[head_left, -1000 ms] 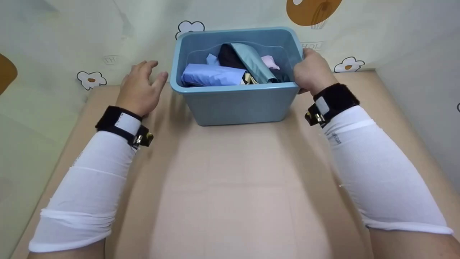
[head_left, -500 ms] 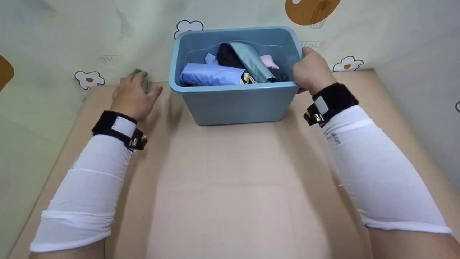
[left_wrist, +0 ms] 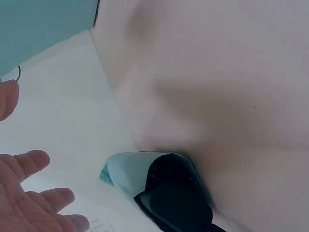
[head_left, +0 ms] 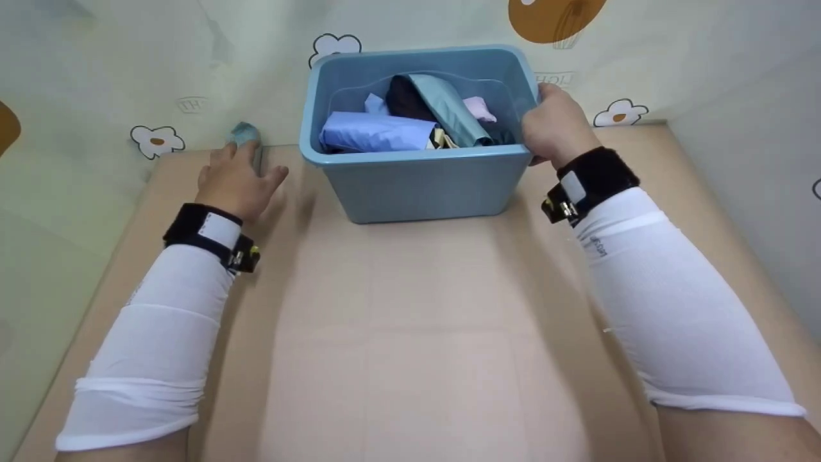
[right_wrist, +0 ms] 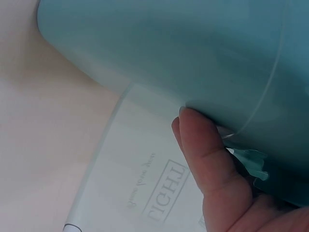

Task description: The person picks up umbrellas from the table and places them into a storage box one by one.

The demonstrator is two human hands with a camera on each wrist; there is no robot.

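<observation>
A blue plastic bin [head_left: 417, 189] stands near the back wall, with bundles of cloth-like material inside. My right hand [head_left: 557, 125] grips its right side; in the right wrist view, the thumb side of the hand [right_wrist: 217, 179] lies against the bin wall [right_wrist: 159, 48]. Left of the bin, my left hand [head_left: 234, 186] hovers with fingers spread. Just beyond its fingertips is a teal folded umbrella [head_left: 244, 133]. The left wrist view shows this umbrella [left_wrist: 130, 174] with a dark inside and a black end, apart from the fingers.
Inside the bin lie a blue rolled bundle [head_left: 378, 131], a teal and black one [head_left: 452, 109] and a small pink piece [head_left: 479, 109]. A printed wall covering [head_left: 256, 64] rises behind the beige table surface [head_left: 410, 321].
My left hand has moved left and slightly nearer me, away from the bin. The teal umbrella has come into view beyond its fingers. My right hand stays on the bin.
</observation>
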